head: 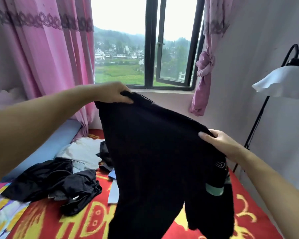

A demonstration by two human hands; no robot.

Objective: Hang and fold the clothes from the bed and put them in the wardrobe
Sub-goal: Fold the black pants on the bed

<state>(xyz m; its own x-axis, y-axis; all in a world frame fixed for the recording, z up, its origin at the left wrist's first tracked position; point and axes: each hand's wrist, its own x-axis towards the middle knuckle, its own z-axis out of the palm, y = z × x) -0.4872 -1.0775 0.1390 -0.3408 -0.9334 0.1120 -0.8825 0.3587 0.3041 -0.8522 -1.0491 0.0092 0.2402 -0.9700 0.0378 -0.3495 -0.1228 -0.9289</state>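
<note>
Hands pinching black trousers (155,152) above red patterned bedspread (248,213), left hand (116,94), right hand (217,142), pink curtains (47,57), window (152,44).

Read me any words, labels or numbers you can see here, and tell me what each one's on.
Nothing can be read for sure.
Red bed cover: big yellow shapes like letters or characters, cut off by the black garment; not legible.
Black garment, near the right hand: pale outlined print at its edge, too folded to read.
Its green patch: no readable text.
</note>
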